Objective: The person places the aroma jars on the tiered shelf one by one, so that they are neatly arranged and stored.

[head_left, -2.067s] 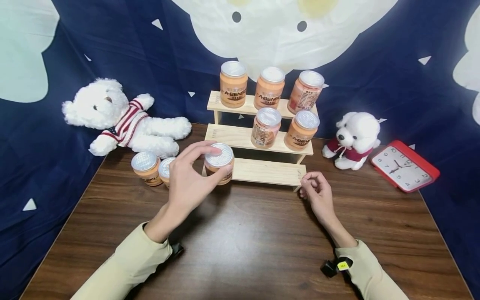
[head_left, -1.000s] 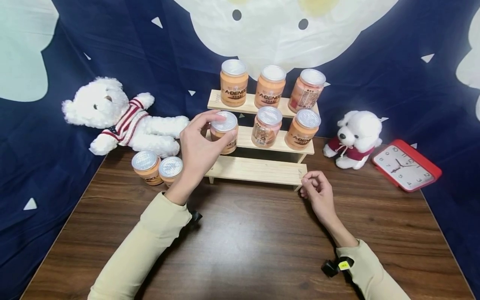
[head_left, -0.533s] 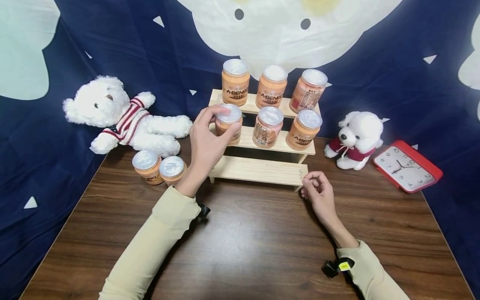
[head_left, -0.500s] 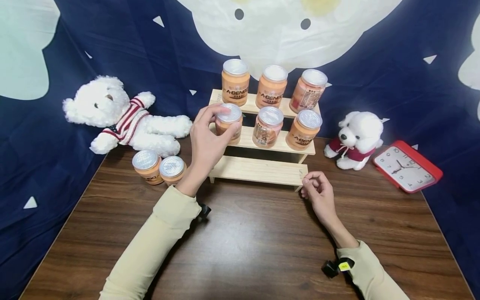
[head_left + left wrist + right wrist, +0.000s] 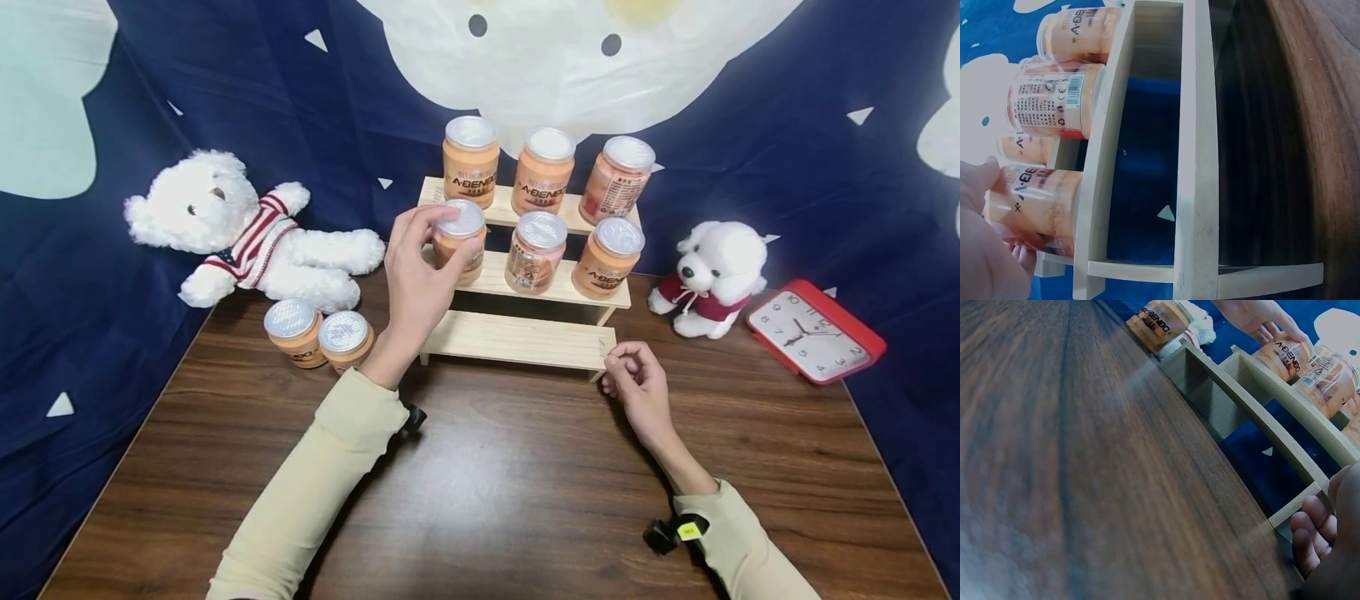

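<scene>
My left hand (image 5: 422,271) grips an orange jar (image 5: 465,265) with a silver lid, thumb on the near side and fingers over the lid and far side. That jar is upright at the left end of the middle tier of a stepped wooden rack (image 5: 517,340); in the left wrist view the jar's base (image 5: 1075,212) meets the tier. Beside it stand two jars (image 5: 534,254), and three more (image 5: 543,175) line the top tier. My right hand (image 5: 637,390) has curled fingers at the right front corner of the lowest tier, thumb against it, seemingly holding the corner.
Two more jars (image 5: 294,335) stand on the brown table (image 5: 480,500) left of the rack. A white teddy bear (image 5: 247,237) lies behind them. To the right are a plush dog (image 5: 712,279) and a red clock (image 5: 817,332). A dark blue curtain hangs behind.
My left hand has carried the jar from in front of the lowest tier up to the middle tier's left end, then slightly further back. The right hand has stayed at the rack's corner.
</scene>
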The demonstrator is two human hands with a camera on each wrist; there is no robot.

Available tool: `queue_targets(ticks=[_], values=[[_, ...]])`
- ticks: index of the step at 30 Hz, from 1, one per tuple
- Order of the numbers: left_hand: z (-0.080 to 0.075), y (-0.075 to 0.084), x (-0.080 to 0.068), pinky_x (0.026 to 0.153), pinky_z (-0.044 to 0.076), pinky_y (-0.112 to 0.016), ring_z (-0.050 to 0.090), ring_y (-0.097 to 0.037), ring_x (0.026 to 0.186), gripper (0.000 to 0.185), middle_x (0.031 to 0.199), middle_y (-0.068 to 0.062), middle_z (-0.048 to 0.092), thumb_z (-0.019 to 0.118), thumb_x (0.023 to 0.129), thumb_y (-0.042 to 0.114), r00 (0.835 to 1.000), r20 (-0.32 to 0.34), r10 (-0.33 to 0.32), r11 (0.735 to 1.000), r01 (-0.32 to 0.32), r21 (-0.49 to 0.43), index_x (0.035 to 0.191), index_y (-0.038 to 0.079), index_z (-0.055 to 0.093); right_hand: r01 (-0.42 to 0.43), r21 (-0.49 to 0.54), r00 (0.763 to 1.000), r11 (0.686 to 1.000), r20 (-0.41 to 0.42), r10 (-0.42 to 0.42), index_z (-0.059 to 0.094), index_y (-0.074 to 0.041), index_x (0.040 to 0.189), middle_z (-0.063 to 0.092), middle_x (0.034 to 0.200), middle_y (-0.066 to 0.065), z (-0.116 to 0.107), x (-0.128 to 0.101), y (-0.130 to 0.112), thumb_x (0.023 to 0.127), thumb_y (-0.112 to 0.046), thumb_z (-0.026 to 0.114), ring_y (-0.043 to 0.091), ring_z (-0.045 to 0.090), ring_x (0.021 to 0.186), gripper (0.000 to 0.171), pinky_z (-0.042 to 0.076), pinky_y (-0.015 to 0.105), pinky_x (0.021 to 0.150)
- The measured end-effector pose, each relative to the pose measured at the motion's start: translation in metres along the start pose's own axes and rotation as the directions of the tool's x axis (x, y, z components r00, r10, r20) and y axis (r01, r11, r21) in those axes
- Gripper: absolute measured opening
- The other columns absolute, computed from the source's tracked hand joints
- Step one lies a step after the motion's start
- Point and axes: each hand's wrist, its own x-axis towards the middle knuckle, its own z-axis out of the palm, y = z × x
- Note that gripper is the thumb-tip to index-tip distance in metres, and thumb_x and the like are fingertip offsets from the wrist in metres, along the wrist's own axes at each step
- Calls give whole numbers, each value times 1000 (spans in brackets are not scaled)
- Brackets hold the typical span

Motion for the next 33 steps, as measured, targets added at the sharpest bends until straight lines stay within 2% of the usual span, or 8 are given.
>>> queue_targets(ticks=[5,11,14,23,33], values=[[-3,3,-2,102,55,-39,63,-31,119,48,140,-20,63,91,95,23,999,37,7,999,-9,48,134,2,72,6,4,1000,1000,0,-6,51,18,113,67,74,-1,-1,0,0,108,6,61,8,62,63,16,53,17,54],[-8,5,-8,117,55,-37,61,-28,132,58,144,-19,62,91,95,22,999,44,-6,998,3,56,145,2,68,-1,1,1000,1000,2,1,51,19,113,67,74,-1,-1,-1,1,109,5,62,8,62,64,18,53,17,55],[-11,7,-15,120,53,-35,61,-26,136,64,146,-18,61,92,94,19,999,42,-4,998,1,59,149,2,64,-3,-1,1000,1000,1,3,50,19,113,67,73,-2,-1,-1,1,109,5,62,8,62,64,19,53,17,54],[-19,9,-30,114,57,-38,61,-28,134,67,144,-18,61,90,94,12,1000,24,-6,999,5,34,152,1,59,0,-2,1000,1000,6,0,50,20,114,67,74,-2,-2,0,1,109,4,61,8,62,64,20,53,17,55],[-29,13,-51,109,59,-38,61,-29,134,62,147,-20,59,88,96,12,997,72,18,998,-22,55,149,-1,60,-3,6,1000,1000,5,3,50,19,114,68,74,-3,-1,0,2,109,3,62,6,62,64,20,53,16,55]])
